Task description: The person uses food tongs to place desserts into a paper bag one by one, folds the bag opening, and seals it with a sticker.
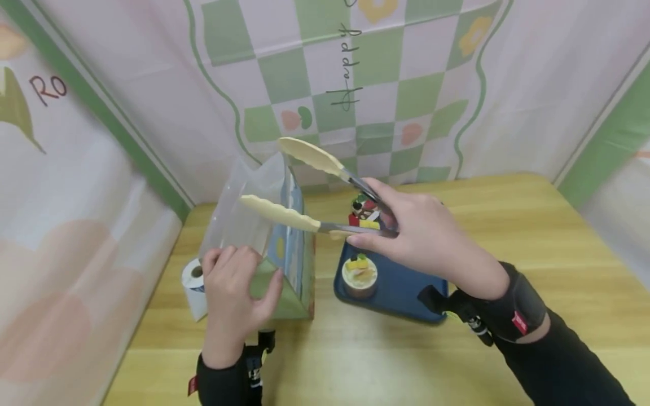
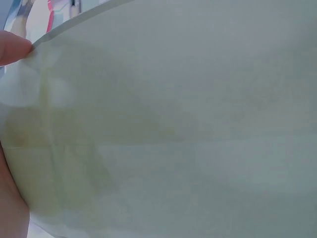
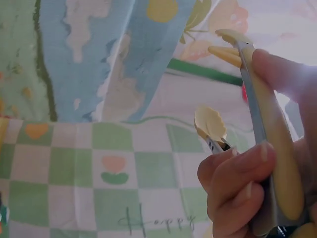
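Observation:
A paper bag (image 1: 290, 301) with green and blue sides and a clear panel stands left of centre, its top open. My left hand (image 1: 236, 293) grips the bag's near rim, fingers over the edge and thumb along the green side. In the left wrist view the pale bag wall (image 2: 173, 124) fills most of the picture. My right hand (image 1: 424, 225) holds kitchen tongs (image 1: 284, 216) with cream-yellow scalloped heads. The tongs' arms are spread apart, nothing between them, and their heads overlap the bag's top in the head view. My right fingers wrap the tongs' handle (image 3: 282, 163).
Right of the bag lies a dark blue tray (image 1: 401, 293). A small round cake (image 1: 359, 276) with yellow topping sits on its left side. Behind it, a fruit-topped cake (image 1: 364, 210) is partly hidden by the tongs. A white paper roll (image 1: 195, 296) stands left of the bag.

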